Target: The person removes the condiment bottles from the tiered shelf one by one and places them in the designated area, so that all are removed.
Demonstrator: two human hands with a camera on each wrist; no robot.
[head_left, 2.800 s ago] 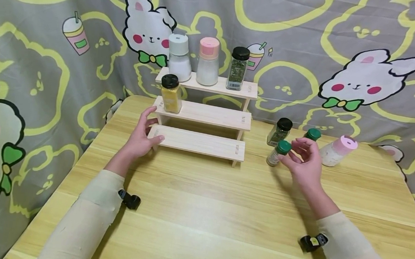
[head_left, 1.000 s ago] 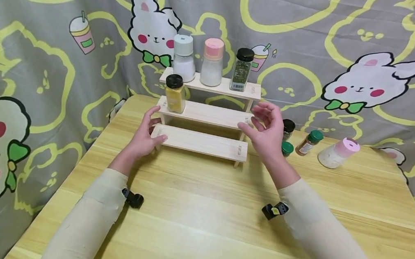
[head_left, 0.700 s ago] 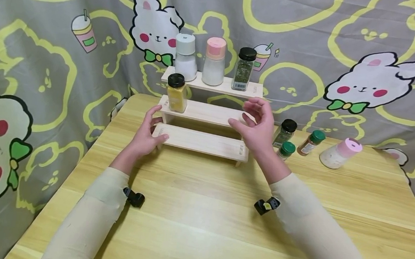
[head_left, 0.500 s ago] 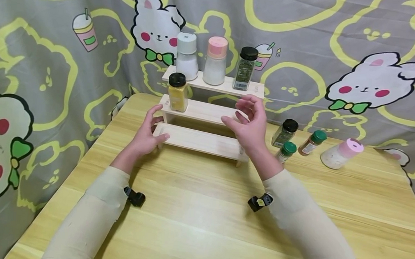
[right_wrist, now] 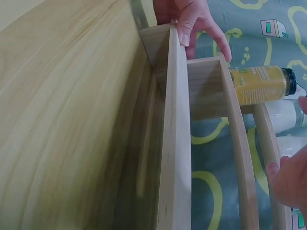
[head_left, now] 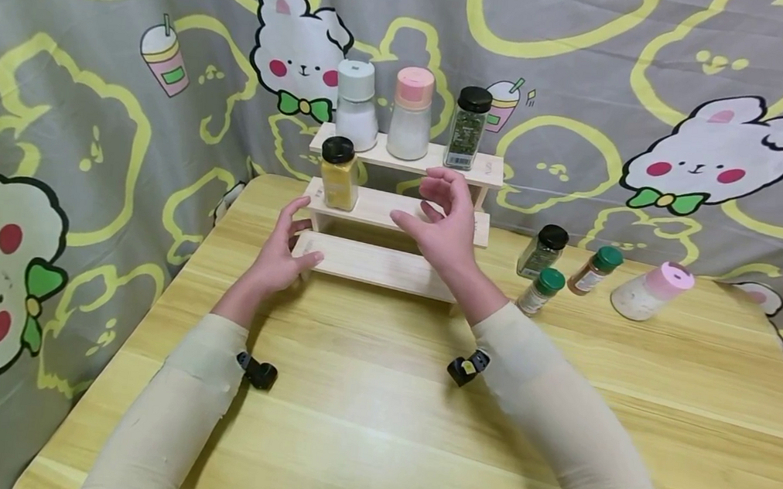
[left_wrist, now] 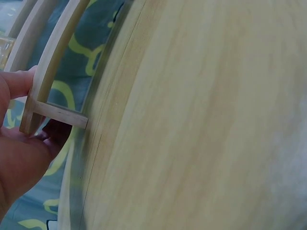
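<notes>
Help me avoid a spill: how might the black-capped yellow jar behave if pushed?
The yellow jar would probably tip if pushed near its black cap, being tall on a narrow base. Its squarish body should resist rolling. Its smooth, shiny sides may feel a little slippery.

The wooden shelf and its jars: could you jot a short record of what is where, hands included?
Wooden shelf: three steps, standing on the table
Top step, left to right: white-capped jar, pink-capped jar, black-capped herb jar
Middle step: yellow-filled jar, black cap, left end
Table, right of the shelf: black-capped green jar, nearer green-capped bottle, farther green-capped bottle, lilac-capped jar
Left hand: grips the shelf's left end at the bottom step
Right hand: near the middle step, fingers curved, holding nothing
</notes>
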